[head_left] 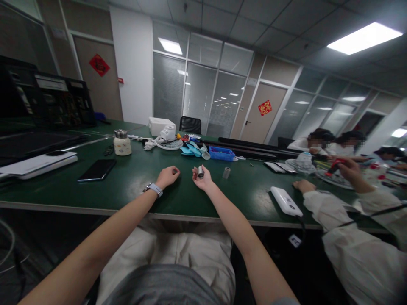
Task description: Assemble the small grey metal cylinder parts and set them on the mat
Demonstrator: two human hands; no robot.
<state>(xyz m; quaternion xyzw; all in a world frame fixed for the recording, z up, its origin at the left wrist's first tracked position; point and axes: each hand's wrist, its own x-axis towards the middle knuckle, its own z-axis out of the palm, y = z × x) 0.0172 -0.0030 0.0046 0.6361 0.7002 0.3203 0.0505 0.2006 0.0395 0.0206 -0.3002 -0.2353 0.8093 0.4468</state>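
Observation:
In my right hand point(205, 181) lies a small silver metal cylinder point(200, 171), its dark end turned toward me and the fingers curled around it, palm up. A second metal cylinder point(226, 172) of similar look stands upright on the table, a short way right of that hand. My left hand point(167, 177), with a watch point(154, 189) at the wrist, rests at the table to the left of the held cylinder. Its fingers are curled in toward the thumb; whether something small is between them, I cannot tell.
On the green table point(133, 199) are a black phone point(97, 170), a cream jar point(122, 144), light-blue fan blades point(192, 149), a white fan grille point(168, 143), a blue tray point(221, 154) and a white power bank point(285, 202). At right, a co-worker's hand holds a red-and-black tool point(333, 167).

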